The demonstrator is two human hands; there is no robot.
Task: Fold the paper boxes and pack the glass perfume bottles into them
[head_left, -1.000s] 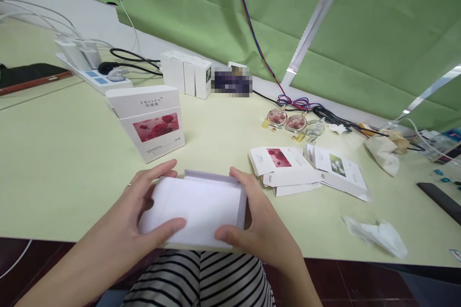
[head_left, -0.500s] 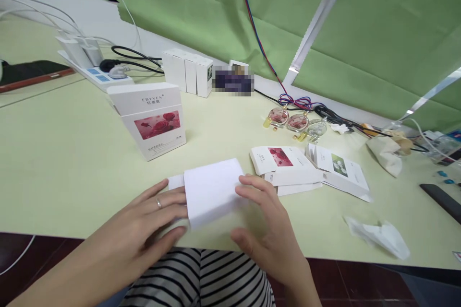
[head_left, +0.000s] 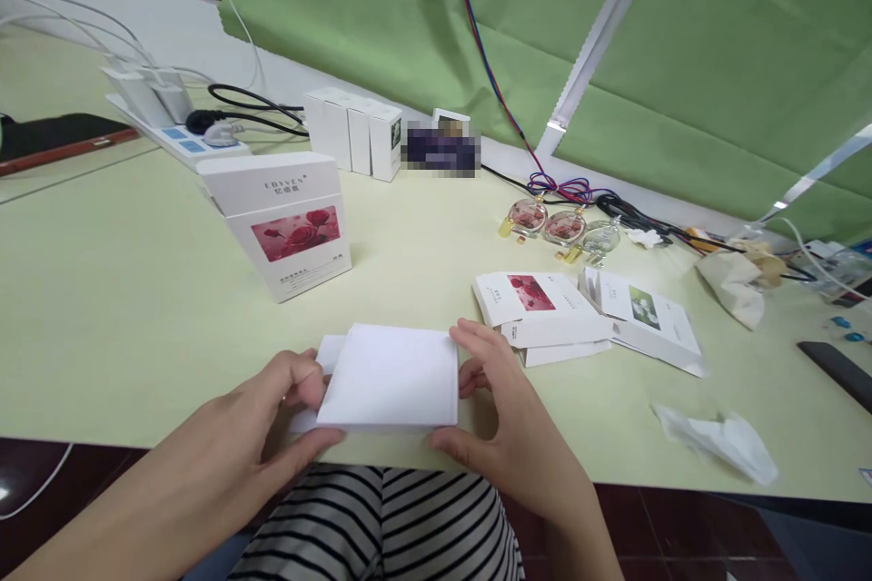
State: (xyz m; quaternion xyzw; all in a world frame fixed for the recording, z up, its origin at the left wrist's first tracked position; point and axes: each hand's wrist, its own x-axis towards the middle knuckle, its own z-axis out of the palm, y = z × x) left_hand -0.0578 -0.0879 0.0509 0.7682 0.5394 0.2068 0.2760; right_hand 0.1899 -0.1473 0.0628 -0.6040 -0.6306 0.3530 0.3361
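A plain white box (head_left: 391, 377) lies blank side up near the table's front edge, between my hands. My left hand (head_left: 286, 418) has its thumb on the near left corner, its fingers curled at the left end. White flaps (head_left: 331, 350) stick out there, and my fingertips are partly hidden. My right hand (head_left: 500, 404) spans the right end, thumb on the near corner and fingers on the far one. Beyond my left hand stands a white carton with a rose picture (head_left: 296, 236), its top panel raised. To the right lie a rose-printed box (head_left: 545, 304) and a box with a white-flower picture (head_left: 644, 318).
Three round glass bottles (head_left: 565, 227) lie near the back beside coiled wires (head_left: 559, 189). Small white boxes (head_left: 354, 134) stand by the wall, right of a power strip (head_left: 183, 145). A crumpled tissue (head_left: 722, 445) lies at the front right.
The tilted white box now lies flatter and squarer to the front edge. My left fingers have curled from lying straight at its end, and my right hand has closed on its right end.
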